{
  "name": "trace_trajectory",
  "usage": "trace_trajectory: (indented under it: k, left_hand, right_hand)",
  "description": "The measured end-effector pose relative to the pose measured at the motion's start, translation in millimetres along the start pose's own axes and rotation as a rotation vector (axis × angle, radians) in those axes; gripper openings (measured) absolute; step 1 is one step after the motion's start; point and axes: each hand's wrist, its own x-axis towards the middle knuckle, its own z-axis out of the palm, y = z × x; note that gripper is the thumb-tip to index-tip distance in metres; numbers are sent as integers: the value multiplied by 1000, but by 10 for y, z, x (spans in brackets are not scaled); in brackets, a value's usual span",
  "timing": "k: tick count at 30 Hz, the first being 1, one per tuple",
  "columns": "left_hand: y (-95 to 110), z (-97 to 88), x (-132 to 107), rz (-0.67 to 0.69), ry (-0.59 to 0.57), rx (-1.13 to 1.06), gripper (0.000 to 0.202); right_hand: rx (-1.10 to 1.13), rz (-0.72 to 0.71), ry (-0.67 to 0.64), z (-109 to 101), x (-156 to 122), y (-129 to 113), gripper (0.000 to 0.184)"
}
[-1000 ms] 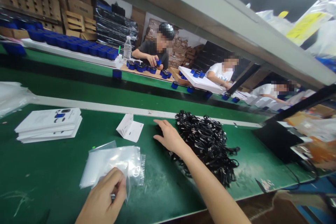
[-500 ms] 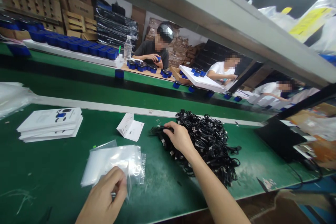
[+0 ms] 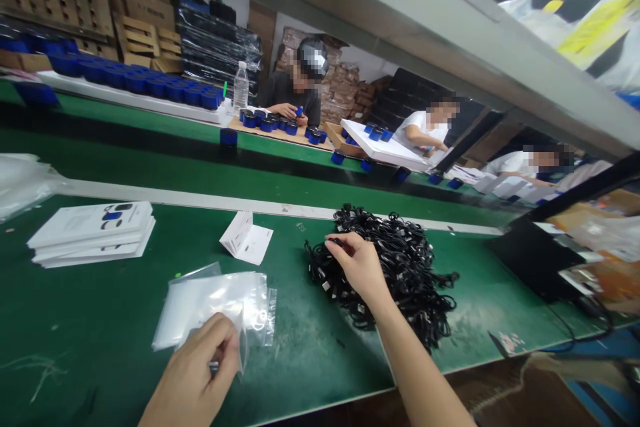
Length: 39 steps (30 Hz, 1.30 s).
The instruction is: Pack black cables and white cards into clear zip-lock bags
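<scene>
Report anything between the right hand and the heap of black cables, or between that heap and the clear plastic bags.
Nothing visible: the right hand touches the heap of black cables, and only green tabletop separates heap from clear plastic bags; the folded white leaflet lies farther back.

On the table [image 3: 310, 367], a stack of leaflets [image 3: 93, 233] is placed at the left, with a folded leaflet [image 3: 256, 243] to its right. Nearer than the latter, bags [image 3: 215, 292] are laid; cables [image 3: 400, 267] are heaped to the right. Beyond a strip [image 3: 165, 197], a bottle [image 3: 241, 90] is stood on the far side.
</scene>
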Motion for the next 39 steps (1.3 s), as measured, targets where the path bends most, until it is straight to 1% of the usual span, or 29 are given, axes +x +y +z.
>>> trace_trajectory:
  k: [3,5,7,9,12,15,20,23,26,28,30,33,35,37,39]
  left_hand:
    - [6,-2,7,18,-29,6,27]
    - [2,-8,11,33,-49,15,27]
    - [-4,-13,14,29,-30,18,28]
    - [-10,-13,15,31,-12,24,27]
    - [-10,-10,17,72,-7,31,26]
    - [6,-12,17,58,30,32,26]
    - [3,-40,7,75,-41,60,25]
    - [-14,-53,5,91,-58,68,25]
    - [-25,-48,20,91,-62,75,25]
    - [-33,-39,33,85,-55,73,24]
    - [-38,-34,37,92,-53,71,24]
    - [-17,-38,23,90,-59,51,26]
    - [21,-47,7,23,-31,5,26]
    - [66,-56,-8,-99,17,-59,29]
    - [96,-60,-14,-234,40,-122,32]
  right_hand:
    - [-65,-63,46,-59,3,-55,20]
    - [-126,-90,97,-117,0,-99,22]
    - [-189,-105,161,-172,7,-122,24]
    - [-251,-120,195,-203,27,-114,23]
    - [-343,-136,159,-203,55,-73,16]
    - [-425,-110,88,-205,71,-58,19]
    - [-525,-48,11,-276,125,-105,21]
    - [-528,-14,-17,-294,172,-106,21]
    - [-439,-6,-115,-292,201,-63,24]
    - [-333,0,-189,-293,206,-32,30]
    - [-211,7,-244,-294,200,-25,32]
    - [-45,10,-267,-271,173,-94,28]
    - [59,12,-258,-222,128,-190,23]
    - [194,15,-284,-135,44,-314,19]
    - [343,27,-326,-12,-89,-455,19]
